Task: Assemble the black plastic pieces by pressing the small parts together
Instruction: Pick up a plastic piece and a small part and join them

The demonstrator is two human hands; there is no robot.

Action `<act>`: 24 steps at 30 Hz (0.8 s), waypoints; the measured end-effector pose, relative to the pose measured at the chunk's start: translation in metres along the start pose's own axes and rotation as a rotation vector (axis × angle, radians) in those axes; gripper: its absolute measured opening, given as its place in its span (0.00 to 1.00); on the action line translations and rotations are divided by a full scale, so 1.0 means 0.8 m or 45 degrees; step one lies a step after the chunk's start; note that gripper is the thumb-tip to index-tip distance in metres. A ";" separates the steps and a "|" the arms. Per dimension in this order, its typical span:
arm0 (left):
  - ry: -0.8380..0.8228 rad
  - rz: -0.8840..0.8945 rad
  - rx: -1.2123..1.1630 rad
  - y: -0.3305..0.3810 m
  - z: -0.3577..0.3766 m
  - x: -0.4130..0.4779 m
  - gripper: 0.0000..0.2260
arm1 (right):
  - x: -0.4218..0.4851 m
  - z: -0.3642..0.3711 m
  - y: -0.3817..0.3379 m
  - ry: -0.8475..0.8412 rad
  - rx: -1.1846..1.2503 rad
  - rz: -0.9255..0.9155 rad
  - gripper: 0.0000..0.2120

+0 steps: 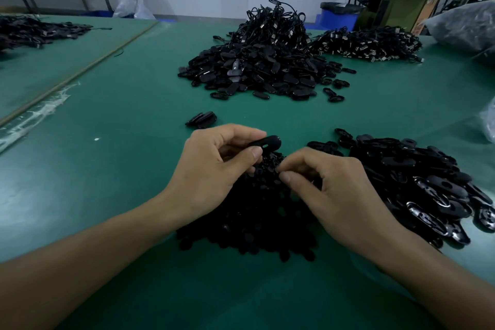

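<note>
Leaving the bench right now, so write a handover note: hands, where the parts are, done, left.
Left hand grips a black oval shell over the small-parts pile.
Right hand is at that pile's top, seemingly pinching a small part; too dark to confirm.
The oval-shell pile lies at right; a big heap sits farther back on the green table.
Done: nothing visibly joined in hand.
Left: press a small part into the held shell, then work through the piles.
</note>
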State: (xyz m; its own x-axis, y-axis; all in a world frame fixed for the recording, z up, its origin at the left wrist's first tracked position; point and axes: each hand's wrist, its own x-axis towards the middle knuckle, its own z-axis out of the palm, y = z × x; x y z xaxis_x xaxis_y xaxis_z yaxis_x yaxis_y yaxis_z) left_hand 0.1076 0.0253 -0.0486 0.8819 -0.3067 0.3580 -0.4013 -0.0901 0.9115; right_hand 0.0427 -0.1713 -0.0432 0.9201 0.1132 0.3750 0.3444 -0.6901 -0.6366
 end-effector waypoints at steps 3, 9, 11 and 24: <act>0.007 -0.007 -0.002 -0.001 0.002 0.000 0.10 | -0.001 0.001 0.002 -0.001 -0.012 -0.013 0.06; -0.010 0.000 -0.006 -0.001 0.001 0.000 0.11 | 0.000 0.000 0.001 -0.029 -0.072 -0.089 0.08; -0.010 -0.008 -0.010 0.000 0.002 0.000 0.12 | 0.000 0.001 0.000 -0.044 -0.118 -0.112 0.08; -0.015 -0.013 -0.018 0.001 0.003 -0.001 0.13 | 0.001 0.000 0.000 -0.050 -0.019 -0.134 0.09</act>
State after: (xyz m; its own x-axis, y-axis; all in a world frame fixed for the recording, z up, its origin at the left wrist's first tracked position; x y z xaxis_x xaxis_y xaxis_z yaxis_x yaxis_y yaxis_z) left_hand 0.1061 0.0234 -0.0486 0.8831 -0.3168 0.3461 -0.3884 -0.0800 0.9180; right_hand 0.0437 -0.1710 -0.0430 0.8857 0.2129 0.4125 0.4366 -0.6836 -0.5848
